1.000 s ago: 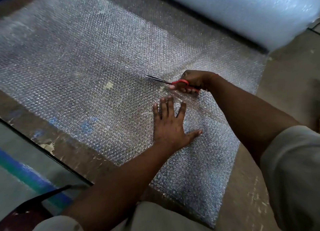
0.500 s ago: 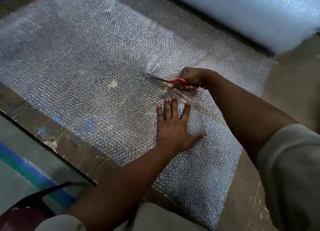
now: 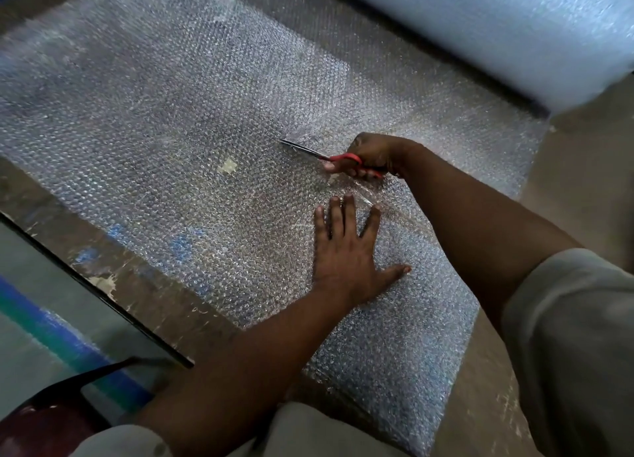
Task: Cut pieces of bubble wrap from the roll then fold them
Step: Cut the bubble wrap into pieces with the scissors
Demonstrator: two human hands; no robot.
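Bubble wrap (image 3: 171,120) lies unrolled flat on the worn table (image 3: 103,268) under both my hands, running back to the big roll (image 3: 497,27) beyond my right hand. From the head camera I see my left hand (image 3: 346,250) pressed flat on the sheet, fingers spread straight. Just beyond it, my right hand (image 3: 374,153) grips the red-handled scissors (image 3: 329,156), blades pointing left into the wrap.
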